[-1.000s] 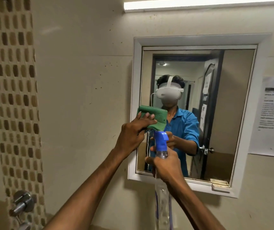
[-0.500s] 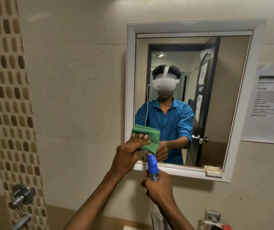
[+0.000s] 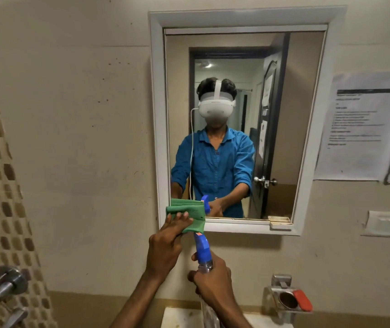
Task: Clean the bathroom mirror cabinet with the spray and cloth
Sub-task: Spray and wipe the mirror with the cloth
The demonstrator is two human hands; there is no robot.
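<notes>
The mirror cabinet (image 3: 312, 129) hangs on the beige wall in a white frame, its glass reflecting a person in a blue shirt. My left hand (image 3: 165, 247) grips a folded green cloth (image 3: 189, 210), held against the cabinet's lower left corner. Just right of it and lower, my right hand (image 3: 210, 280) is wrapped around the neck of a clear spray bottle with a blue nozzle (image 3: 202, 248). The nozzle points up toward the cloth. The bottle's body is mostly hidden behind my right hand and arm.
A metal soap holder with a red item (image 3: 288, 300) juts from the wall at lower right. A white basin edge (image 3: 179, 317) lies below my arms. Chrome tap handles (image 3: 8, 282) stick out at lower left. Papers (image 3: 359, 126) and a switch plate (image 3: 388, 223) are on the right wall.
Both hands have dropped from the mirror's middle left to its bottom edge, cloth and bottle with them. The view has tilted down, bringing the soap holder and basin into sight.
</notes>
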